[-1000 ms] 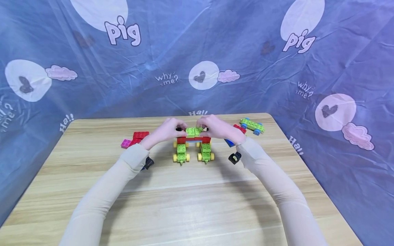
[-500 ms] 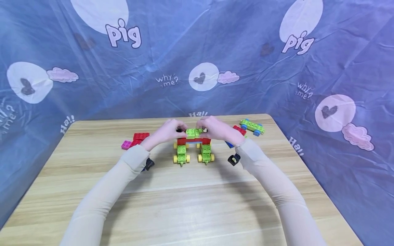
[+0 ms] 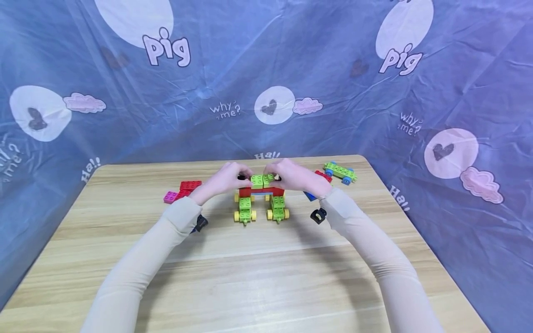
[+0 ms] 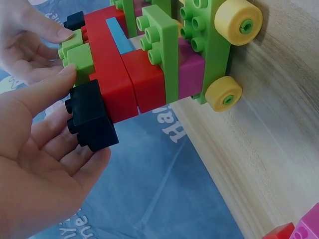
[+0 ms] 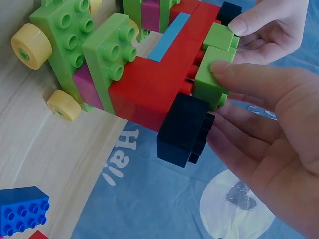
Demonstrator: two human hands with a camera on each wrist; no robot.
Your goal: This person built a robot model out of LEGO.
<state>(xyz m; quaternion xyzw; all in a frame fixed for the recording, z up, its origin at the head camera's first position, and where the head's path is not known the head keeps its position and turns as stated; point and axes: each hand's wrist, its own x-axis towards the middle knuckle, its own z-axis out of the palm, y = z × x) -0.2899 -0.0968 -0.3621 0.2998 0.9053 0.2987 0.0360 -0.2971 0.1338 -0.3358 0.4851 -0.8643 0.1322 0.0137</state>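
Note:
A block vehicle stands mid-table, its red bricks (image 3: 268, 191) bridging two green wheeled bases (image 3: 245, 215) with yellow wheels. Two light green bricks (image 3: 257, 181) sit side by side on the red top. My left hand (image 3: 228, 177) pinches the left green brick (image 4: 82, 59), thumb in front and fingers behind. On the other side, my right hand (image 3: 293, 175) pinches the right green brick (image 5: 210, 69) the same way. A black brick (image 4: 92, 114) at the left end lies against the left fingers. Another black brick (image 5: 183, 129) caps the right end, beside the right fingers.
Red bricks (image 3: 190, 185) and a magenta brick (image 3: 170, 197) lie to the left. On the right are a blue brick (image 5: 22, 209), a red brick (image 3: 323, 175) and a green wheeled base (image 3: 340, 171) with blue wheels. A patterned blue cloth (image 3: 200, 125) hangs behind the table.

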